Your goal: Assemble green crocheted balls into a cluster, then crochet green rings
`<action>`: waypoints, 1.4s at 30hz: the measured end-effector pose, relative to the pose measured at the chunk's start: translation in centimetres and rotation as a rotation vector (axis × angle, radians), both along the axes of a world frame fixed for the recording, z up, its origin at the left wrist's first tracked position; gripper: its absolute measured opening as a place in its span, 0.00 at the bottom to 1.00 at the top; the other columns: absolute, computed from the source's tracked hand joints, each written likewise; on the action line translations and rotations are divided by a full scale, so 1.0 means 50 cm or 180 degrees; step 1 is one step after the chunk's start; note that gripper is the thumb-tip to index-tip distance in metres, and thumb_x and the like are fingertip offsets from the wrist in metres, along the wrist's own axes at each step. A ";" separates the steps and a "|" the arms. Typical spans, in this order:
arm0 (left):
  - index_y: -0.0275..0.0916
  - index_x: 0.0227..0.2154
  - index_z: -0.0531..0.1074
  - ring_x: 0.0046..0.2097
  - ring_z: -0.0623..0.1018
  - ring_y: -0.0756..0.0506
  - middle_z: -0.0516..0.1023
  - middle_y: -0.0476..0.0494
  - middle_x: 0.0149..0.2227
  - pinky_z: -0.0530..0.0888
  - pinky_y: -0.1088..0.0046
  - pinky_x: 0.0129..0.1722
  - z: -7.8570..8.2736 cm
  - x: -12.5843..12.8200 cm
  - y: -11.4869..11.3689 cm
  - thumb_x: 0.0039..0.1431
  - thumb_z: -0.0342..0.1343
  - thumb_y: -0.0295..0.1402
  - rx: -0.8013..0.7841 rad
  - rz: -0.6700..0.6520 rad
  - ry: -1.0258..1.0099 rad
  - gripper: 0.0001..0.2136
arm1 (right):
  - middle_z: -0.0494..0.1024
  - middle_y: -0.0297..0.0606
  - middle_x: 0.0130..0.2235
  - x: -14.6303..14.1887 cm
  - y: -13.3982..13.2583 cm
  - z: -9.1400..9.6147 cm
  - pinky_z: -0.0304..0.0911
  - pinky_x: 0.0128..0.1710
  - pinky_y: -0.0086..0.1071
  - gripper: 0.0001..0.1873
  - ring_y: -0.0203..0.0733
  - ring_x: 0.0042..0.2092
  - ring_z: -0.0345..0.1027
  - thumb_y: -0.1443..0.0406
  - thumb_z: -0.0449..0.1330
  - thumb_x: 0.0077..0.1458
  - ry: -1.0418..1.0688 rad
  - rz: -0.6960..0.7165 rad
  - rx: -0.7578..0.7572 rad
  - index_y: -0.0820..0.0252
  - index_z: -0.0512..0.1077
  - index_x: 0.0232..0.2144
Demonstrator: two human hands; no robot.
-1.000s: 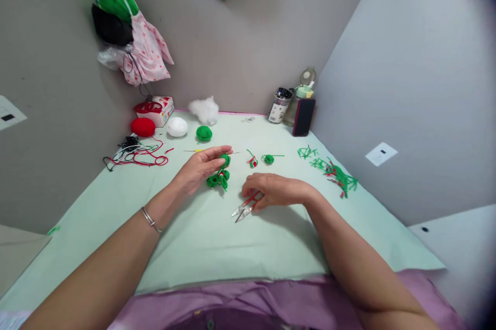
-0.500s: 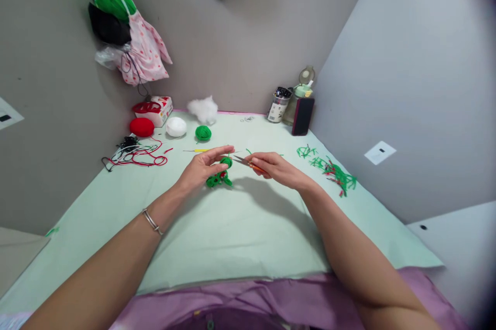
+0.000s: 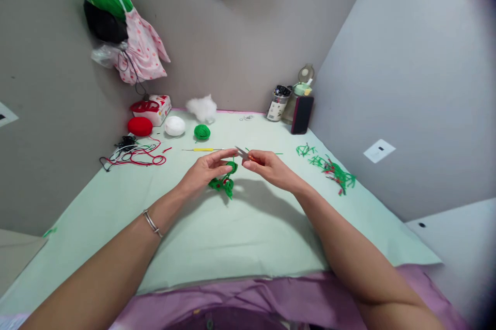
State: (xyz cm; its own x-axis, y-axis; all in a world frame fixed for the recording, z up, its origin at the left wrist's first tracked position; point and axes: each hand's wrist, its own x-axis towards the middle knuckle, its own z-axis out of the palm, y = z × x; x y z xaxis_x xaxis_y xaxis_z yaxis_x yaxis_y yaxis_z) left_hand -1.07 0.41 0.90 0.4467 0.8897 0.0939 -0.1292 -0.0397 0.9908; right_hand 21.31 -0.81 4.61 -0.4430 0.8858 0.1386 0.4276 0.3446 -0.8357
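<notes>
Snips (image 3: 243, 153) beside crochet (image 3: 228, 184)

Left hand (image 3: 204, 170), fingers pinching crochet, nearer and slightly right of green ball (image 3: 202, 132). Right hand (image 3: 271, 168), fingers gripping snips, nearer and farther right of ball. Hook (image 3: 203, 150) just in front of ball.

I take this for a home craft corner: a table (image 3: 232, 242) under a pale cloth, set against plain grey walls (image 3: 248, 51). Reading my view as a clock face, a red yarn ball (image 3: 140, 126), a white yarn ball (image 3: 174, 126) and fluffy stuffing (image 3: 203, 108) sit between nine and ten, yarn clippings (image 3: 338, 170) between three and four. Scissors (image 3: 243, 154) and a green yarn piece (image 3: 228, 185) are near the centre. Homelier signs: hanging bags (image 3: 143, 48) at ten, a pen cup (image 3: 277, 108) at one, a phone (image 3: 302, 115) at two.
</notes>
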 end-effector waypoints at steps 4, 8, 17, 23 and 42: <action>0.46 0.55 0.75 0.43 0.76 0.45 0.79 0.42 0.50 0.72 0.67 0.44 0.001 -0.003 0.000 0.53 0.66 0.36 0.0033 0.0011 -0.0013 0.25 | 0.52 0.27 0.25 0.005 -0.002 0.005 0.44 0.27 0.29 0.23 0.32 0.28 0.45 0.47 0.53 0.62 -0.0247 -0.0017 -0.0074 0.60 0.64 0.27; 0.46 0.56 0.74 0.41 0.76 0.46 0.79 0.43 0.48 0.73 0.66 0.42 0.004 -0.006 -0.001 0.53 0.65 0.37 0.0021 0.0007 -0.0017 0.25 | 0.54 0.27 0.25 0.010 -0.002 0.007 0.44 0.27 0.30 0.25 0.33 0.27 0.46 0.46 0.52 0.62 -0.0572 0.0005 -0.0230 0.60 0.70 0.29; 0.48 0.55 0.75 0.47 0.76 0.44 0.72 0.41 0.60 0.73 0.68 0.41 0.002 -0.004 0.000 0.54 0.65 0.35 0.0141 -0.0035 0.0011 0.23 | 0.53 0.27 0.23 0.009 -0.004 0.006 0.43 0.28 0.31 0.24 0.32 0.26 0.43 0.46 0.54 0.61 -0.0564 0.0111 -0.0305 0.60 0.70 0.26; 0.48 0.54 0.76 0.45 0.77 0.45 0.73 0.41 0.60 0.73 0.69 0.42 0.004 -0.003 -0.001 0.53 0.65 0.34 0.0067 -0.0058 -0.0017 0.23 | 0.54 0.27 0.23 0.006 -0.005 0.009 0.42 0.27 0.31 0.22 0.32 0.26 0.43 0.48 0.56 0.59 -0.0591 0.0063 -0.0363 0.60 0.69 0.25; 0.41 0.51 0.78 0.42 0.79 0.44 0.81 0.39 0.45 0.73 0.65 0.47 0.022 -0.007 -0.012 0.58 0.62 0.40 -0.0722 -0.0690 -0.0261 0.19 | 0.74 0.33 0.32 -0.002 0.009 -0.028 0.63 0.33 0.30 0.20 0.35 0.31 0.65 0.57 0.62 0.56 0.0383 0.0015 -0.0207 0.59 0.71 0.50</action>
State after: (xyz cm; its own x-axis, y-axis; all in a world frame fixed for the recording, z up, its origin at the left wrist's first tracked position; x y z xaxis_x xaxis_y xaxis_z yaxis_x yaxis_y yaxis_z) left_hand -1.41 -0.19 2.02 0.6272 0.7771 -0.0523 -0.1904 0.2181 0.9572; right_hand 21.20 -0.38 3.23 -0.4309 0.8925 0.1333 0.3213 0.2897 -0.9016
